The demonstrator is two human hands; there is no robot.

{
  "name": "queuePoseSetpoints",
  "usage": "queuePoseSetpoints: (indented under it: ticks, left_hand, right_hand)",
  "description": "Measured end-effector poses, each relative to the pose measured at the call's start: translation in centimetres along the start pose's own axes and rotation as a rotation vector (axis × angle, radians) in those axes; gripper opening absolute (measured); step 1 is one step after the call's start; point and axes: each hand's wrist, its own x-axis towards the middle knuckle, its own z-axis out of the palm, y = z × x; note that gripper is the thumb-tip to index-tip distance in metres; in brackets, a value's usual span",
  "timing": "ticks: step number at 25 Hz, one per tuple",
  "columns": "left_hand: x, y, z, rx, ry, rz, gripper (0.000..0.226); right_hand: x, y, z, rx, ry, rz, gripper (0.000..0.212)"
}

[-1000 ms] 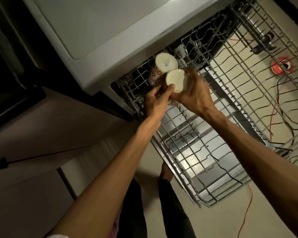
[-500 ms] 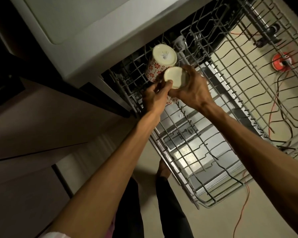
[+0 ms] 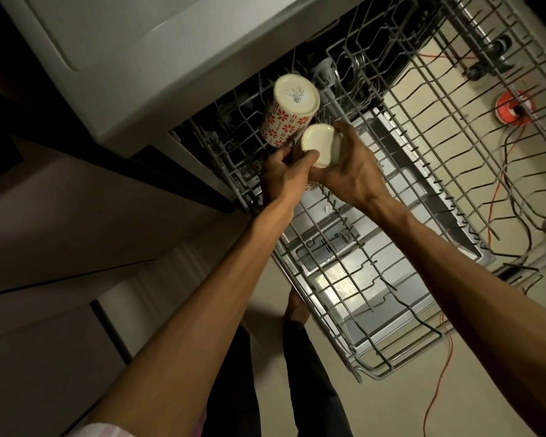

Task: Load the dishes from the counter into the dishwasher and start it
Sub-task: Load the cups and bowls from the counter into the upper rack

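A cream cup with red flower print [image 3: 289, 116] stands upside down in the back left corner of the pulled-out upper dishwasher rack [image 3: 401, 171]. Right beside it, a second cup [image 3: 320, 146] is held upside down, its cream base facing me. My right hand [image 3: 350, 171] grips this cup from the right. My left hand [image 3: 282, 178] holds it from the left, thumb against the base edge. Most of the held cup's body is hidden by my hands.
The white counter edge [image 3: 177, 74] overhangs the rack at the top left. Below the rack lies the open dishwasher door [image 3: 353, 279]. An orange cable reel [image 3: 514, 107] and loose cables [image 3: 498, 190] lie on the floor at the right. My legs [image 3: 265, 373] stand left of the door.
Both hands with the held cup stay close beside the standing cup, sinking slightly toward the rack. The view has shifted a little.
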Motion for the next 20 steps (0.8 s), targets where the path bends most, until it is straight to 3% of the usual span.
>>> queuePoseSetpoints:
  ticks: [11, 20]
  left_hand:
    - [0.3, -0.3, 0.2, 0.055, 0.006, -0.012, 0.068]
    - [-1.3, 1.2, -0.6, 0.052, -0.014, 0.06, 0.049]
  right_hand:
    - [0.2, 0.9, 0.9, -0.065, -0.024, -0.061, 0.111]
    - [-1.4, 0.2, -0.1, -0.012, 0.033, -0.064, 0.108]
